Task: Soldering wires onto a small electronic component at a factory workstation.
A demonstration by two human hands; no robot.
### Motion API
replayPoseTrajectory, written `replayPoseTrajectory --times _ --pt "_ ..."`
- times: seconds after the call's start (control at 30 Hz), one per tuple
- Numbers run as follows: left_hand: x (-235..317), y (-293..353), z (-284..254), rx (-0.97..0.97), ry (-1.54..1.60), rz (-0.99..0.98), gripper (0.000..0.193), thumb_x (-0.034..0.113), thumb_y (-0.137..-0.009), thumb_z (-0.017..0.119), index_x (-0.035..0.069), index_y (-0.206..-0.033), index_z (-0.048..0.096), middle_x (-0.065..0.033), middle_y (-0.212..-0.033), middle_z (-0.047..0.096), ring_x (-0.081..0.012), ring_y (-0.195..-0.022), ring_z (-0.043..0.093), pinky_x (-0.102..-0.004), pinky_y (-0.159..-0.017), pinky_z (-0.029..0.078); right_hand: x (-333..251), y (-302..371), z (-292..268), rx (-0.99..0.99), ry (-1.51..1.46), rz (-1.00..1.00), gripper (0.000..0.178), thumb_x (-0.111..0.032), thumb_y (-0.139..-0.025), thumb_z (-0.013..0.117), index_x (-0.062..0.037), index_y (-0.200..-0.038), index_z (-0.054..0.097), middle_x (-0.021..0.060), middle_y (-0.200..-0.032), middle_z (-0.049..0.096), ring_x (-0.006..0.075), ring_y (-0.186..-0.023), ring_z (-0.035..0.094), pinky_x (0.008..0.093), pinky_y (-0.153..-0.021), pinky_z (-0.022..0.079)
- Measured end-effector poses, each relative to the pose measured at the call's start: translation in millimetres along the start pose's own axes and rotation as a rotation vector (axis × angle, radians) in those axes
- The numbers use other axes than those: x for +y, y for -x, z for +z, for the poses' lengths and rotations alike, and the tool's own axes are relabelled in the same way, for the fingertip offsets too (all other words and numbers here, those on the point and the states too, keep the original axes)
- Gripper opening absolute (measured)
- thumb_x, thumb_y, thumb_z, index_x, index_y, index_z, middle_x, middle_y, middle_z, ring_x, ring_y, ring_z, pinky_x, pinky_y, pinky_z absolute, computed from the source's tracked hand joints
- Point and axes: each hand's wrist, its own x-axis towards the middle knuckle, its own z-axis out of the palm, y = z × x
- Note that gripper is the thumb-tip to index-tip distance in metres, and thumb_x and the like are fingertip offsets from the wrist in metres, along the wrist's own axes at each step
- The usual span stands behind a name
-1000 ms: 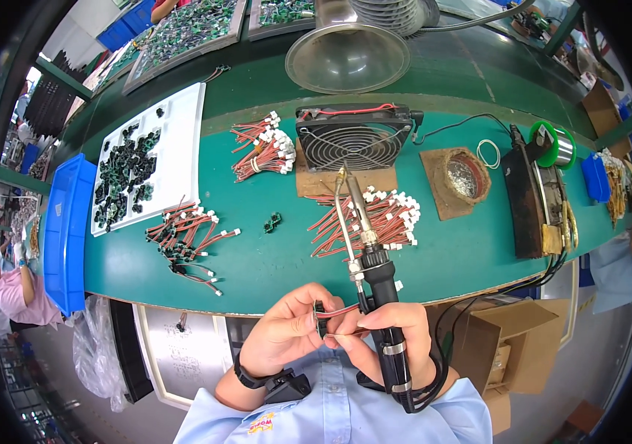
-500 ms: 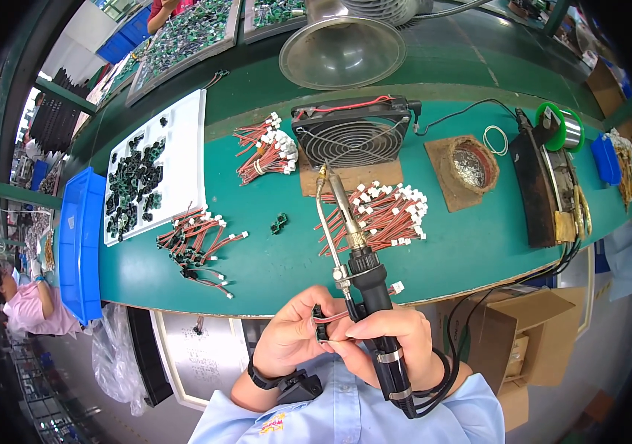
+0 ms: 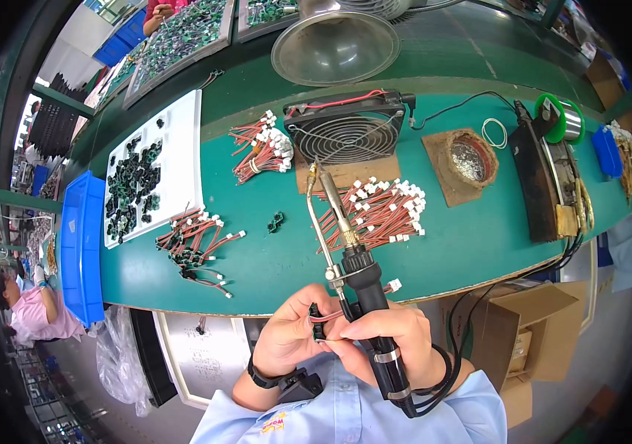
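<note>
Pinching a small dark board in closed fingers well in front of the black fan, the left hand sits beside the right hand, which curls snugly round a soldering iron pointing fanward.

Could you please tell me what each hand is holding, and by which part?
The left hand holds a small dark circuit board; exactly where it is pinched is partly hidden. The right hand holds the soldering iron by its black handle.
</note>
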Motion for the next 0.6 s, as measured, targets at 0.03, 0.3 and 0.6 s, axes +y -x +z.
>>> replayPoseTrajectory --times 0.03,0.3,0.6 --pt "0.1 -0.1 -0.4 0.0 -0.004 -0.004 0.025 0.025 -0.087 0.061 0.007 -0.098 0.048 -0.0052 -0.083 0.047 -0.0152 -0.076 0.048 -0.0246 -0.058 0.037 0.9 0.2 0.1 -0.002 -0.007 -0.002 0.039 0.004 -0.068 0.073 -0.0028 -0.096 0.048 0.0115 -0.076 0.065 0.0205 -0.068 0.067 0.0281 -0.058 0.053" --pt "-0.4 0.6 -1.5 -0.024 0.01 0.014 0.025 0.024 -0.086 0.062 0.006 -0.097 0.048 -0.0063 -0.085 0.048 -0.0151 -0.076 0.049 -0.0243 -0.059 0.038 -0.3 -2.7 -0.2 0.005 -0.028 -0.001 0.037 0.005 -0.068 0.073 -0.0021 -0.095 0.049 0.0109 -0.076 0.065 0.0194 -0.068 0.067 0.0275 -0.059 0.053" --pt "0.6 2.9 0.9 0.028 0.021 0.002 0.028 0.023 -0.083 0.065 0.006 -0.098 0.048 -0.005 -0.087 0.049 -0.0148 -0.079 0.051 -0.0258 -0.062 0.042 -2.2 -5.7 -2.3 0.012 -0.021 0.007 0.036 0.004 -0.068 0.074 -0.0017 -0.094 0.051 0.0094 -0.075 0.064 0.0185 -0.068 0.067 0.0261 -0.059 0.052"
